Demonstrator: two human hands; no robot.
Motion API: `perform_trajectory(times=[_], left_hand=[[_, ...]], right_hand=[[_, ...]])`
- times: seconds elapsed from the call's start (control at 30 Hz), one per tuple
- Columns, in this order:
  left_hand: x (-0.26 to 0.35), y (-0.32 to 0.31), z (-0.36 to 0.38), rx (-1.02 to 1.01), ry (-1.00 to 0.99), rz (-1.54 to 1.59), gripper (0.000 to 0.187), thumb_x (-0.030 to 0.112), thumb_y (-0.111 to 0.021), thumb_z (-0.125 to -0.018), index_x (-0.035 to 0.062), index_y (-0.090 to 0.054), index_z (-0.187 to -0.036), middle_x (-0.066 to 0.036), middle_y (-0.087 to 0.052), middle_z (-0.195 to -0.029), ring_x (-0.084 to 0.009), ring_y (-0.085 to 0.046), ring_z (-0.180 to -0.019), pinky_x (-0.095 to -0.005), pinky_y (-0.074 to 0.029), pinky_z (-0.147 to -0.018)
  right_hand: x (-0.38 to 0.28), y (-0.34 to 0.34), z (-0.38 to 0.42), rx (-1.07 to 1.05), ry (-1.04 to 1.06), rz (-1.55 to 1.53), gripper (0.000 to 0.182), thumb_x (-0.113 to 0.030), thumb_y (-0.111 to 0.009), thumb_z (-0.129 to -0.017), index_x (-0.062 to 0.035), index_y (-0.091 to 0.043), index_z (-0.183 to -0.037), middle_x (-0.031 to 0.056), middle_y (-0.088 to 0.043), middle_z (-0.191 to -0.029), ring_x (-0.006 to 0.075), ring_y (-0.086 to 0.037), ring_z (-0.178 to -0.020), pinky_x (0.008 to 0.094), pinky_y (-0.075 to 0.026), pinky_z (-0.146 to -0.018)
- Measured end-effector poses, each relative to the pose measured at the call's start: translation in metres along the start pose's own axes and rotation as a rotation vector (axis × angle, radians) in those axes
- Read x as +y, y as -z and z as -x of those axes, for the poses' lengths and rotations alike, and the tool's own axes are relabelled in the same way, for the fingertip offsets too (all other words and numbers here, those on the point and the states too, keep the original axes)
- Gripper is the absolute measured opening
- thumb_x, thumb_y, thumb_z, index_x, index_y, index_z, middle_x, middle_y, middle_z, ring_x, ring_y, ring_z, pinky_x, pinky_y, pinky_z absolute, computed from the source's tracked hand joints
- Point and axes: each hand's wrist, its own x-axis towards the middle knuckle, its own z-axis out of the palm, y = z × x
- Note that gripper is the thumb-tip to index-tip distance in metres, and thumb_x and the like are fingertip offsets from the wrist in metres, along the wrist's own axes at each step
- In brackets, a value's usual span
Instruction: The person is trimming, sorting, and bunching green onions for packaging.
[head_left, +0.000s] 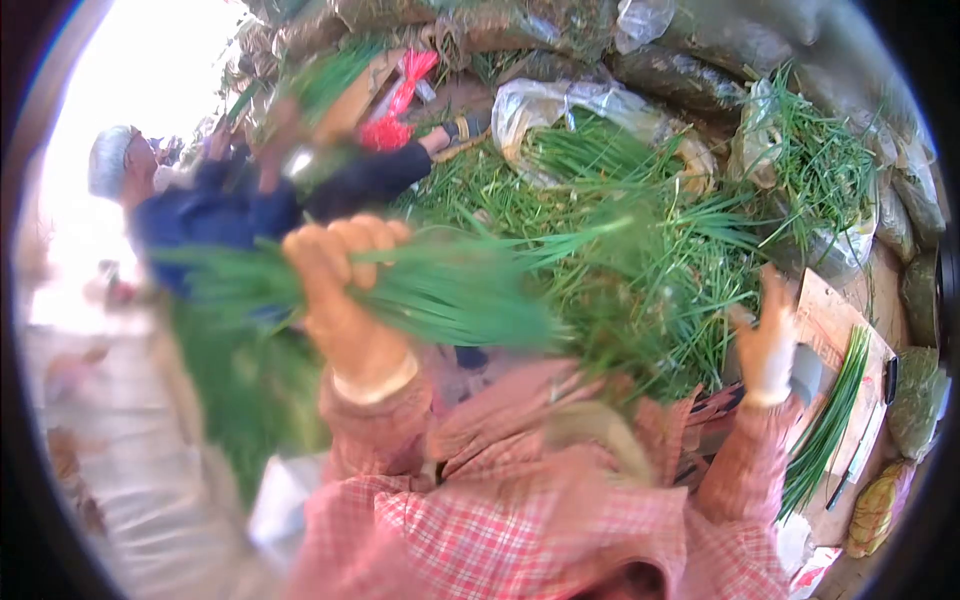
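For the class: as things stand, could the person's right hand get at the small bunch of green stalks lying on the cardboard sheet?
Probably yes. The right hand is open and holds nothing, beside the cardboard sheet, and nothing covers the small bunch lying on it. The left hand is busy gripping a larger bundle of greens.

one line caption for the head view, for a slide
Left hand grips a bunch of green chives while the right hand reaches into the chive pile; another person sits beyond.
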Motion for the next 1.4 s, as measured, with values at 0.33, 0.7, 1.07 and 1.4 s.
perform_trajectory(times=[0.33,0.7,1.07,1.4], left_hand=[[-0.036,-0.084,0.005,-0.945,-0.563,-0.308,0.040,0.040,-0.056,-0.082,0.0059,-0.045,-0.064,-0.005,-0.045,-0.061,-0.0248,-0.049,-0.060,-0.0427,-0.047,-0.057],[-0.070,-0.092,0.136,-1.532,-0.661,-0.468,0.012,0.023,-0.054,-0.068,0.0141,-0.054,-0.076,-0.003,-0.053,-0.082,-0.0236,-0.052,-0.090,-0.0395,-0.041,-0.088],[-0.103,-0.007,0.058,-0.538,0.724,0.259,0.066,0.042,-0.056,-0.082,0.0029,-0.032,-0.130,-0.016,-0.046,-0.124,-0.0262,-0.044,-0.114,-0.0403,-0.033,-0.098],[-0.141,-0.053,0.081,-0.416,1.073,0.709,0.055,0.036,-0.062,-0.078,0.0003,-0.044,-0.116,-0.008,-0.057,-0.080,-0.0190,-0.056,-0.078,-0.0322,-0.047,-0.072]], right_hand=[[-0.020,-0.105,-0.044,-0.378,-0.422,-1.256,0.083,-0.070,-0.042,-0.075,-0.0065,-0.037,-0.129,0.0158,-0.047,-0.125,0.0319,-0.045,-0.114,0.0520,-0.034,-0.095],[-0.003,-0.025,-0.021,-0.158,-0.261,-1.100,0.039,-0.021,-0.062,-0.075,-0.0005,-0.050,-0.106,0.0053,-0.054,-0.074,0.0107,-0.045,-0.052,0.0210,-0.038,-0.047],[-0.015,-0.002,0.036,-0.353,-0.493,-0.615,0.038,-0.006,-0.065,-0.074,0.0003,-0.050,-0.109,0.0122,-0.060,-0.088,0.0170,-0.056,-0.066,0.0265,-0.044,-0.055],[-0.008,-0.041,0.051,-0.357,-0.674,-0.421,0.058,-0.029,-0.063,-0.079,-0.0028,-0.040,-0.126,0.0097,-0.051,-0.116,0.0204,-0.048,-0.106,0.0332,-0.040,-0.091]])
